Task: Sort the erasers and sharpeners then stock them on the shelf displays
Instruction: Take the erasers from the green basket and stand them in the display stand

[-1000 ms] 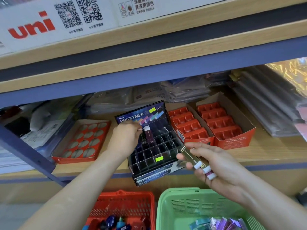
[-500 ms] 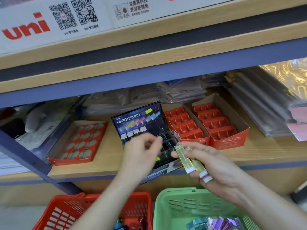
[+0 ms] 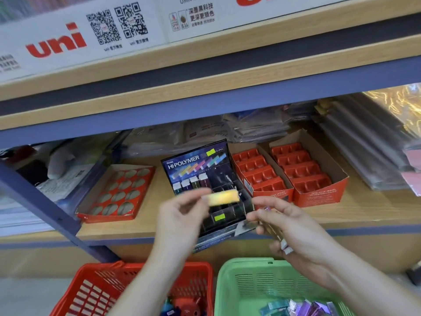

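Note:
A black Hi-Polymer eraser display box (image 3: 206, 169) stands on the wooden shelf, with several erasers upright in its back row. In front of it my left hand (image 3: 182, 215) pinches a yellow eraser (image 3: 224, 197), blurred by motion, held flat over the box's compartments. My right hand (image 3: 289, 226) is just right of the box and grips another slim eraser (image 3: 281, 241) against the palm. Below, a green basket (image 3: 246, 283) holds several purple and teal erasers, and a red basket (image 3: 95, 290) holds coloured sharpeners.
Two orange sharpener display boxes (image 3: 293, 176) with bare trays stand right of the black box. A flat red tray with round holes (image 3: 118, 192) lies to its left. Plastic-wrapped stock is stacked at the shelf's back and right. A blue diagonal brace (image 3: 41, 206) crosses the left side.
My left hand came back from the display box's back row, took the yellow eraser from my right hand and lifted it over the box. The right hand keeps one eraser.

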Demonstrator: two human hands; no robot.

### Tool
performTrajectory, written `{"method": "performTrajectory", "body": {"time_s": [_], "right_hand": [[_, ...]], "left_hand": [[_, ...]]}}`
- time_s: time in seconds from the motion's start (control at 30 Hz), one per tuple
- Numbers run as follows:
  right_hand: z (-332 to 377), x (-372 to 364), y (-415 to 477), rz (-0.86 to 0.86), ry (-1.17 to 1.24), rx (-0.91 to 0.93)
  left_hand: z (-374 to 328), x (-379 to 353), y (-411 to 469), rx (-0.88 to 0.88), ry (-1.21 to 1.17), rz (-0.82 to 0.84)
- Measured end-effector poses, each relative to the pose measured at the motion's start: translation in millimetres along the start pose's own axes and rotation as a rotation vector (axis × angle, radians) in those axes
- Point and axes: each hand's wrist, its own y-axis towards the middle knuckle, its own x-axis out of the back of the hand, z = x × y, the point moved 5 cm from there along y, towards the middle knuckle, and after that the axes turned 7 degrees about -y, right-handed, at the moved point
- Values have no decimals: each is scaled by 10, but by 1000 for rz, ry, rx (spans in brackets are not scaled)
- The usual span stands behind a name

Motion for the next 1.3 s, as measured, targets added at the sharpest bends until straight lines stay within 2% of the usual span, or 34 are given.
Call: {"method": "performTrajectory", "body": {"time_s": [0.07, 0.13, 0.27, 0.37, 0.57, 0.7, 0.8, 0.87, 0.97, 1.03, 1.1, 1.17, 1.3], "right_hand": [[14, 26, 5, 4, 64, -41], [23, 36, 12, 36, 112, -61], [4, -6, 13, 110, 166, -75], [7, -23, -6, 109, 162, -93], [9, 32, -21, 14, 18, -86], [16, 34, -6, 40, 12, -73], [7, 39, 8, 42, -40, -74], [24, 32, 2, 44, -35, -69], [62, 8, -20, 58, -3, -55], [70, 8, -25, 54, 23, -51], [67, -2, -24, 58, 44, -46], [58, -17, -17, 75, 54, -31], [4, -65, -16, 136, 53, -21]], "left_hand": [[-101, 235, 276, -79, 79, -93], [-169, 359, 516, -176, 276, -130], [-132, 296, 788, -378, 690, -44], [-21, 180, 890, -545, 894, 47], [161, 9, 1023, -667, 1029, 134], [305, -98, 1093, -694, 1218, 190], [343, -107, 1107, -708, 1250, 187], [296, -118, 1068, -723, 1190, 146], [104, -134, 827, -631, 903, 57], [12, -186, 550, -413, 641, 97], [36, -311, 225, -169, 342, 255], [67, -404, -69, -11, 74, 353], [205, -394, -251, 120, -156, 254]]}}
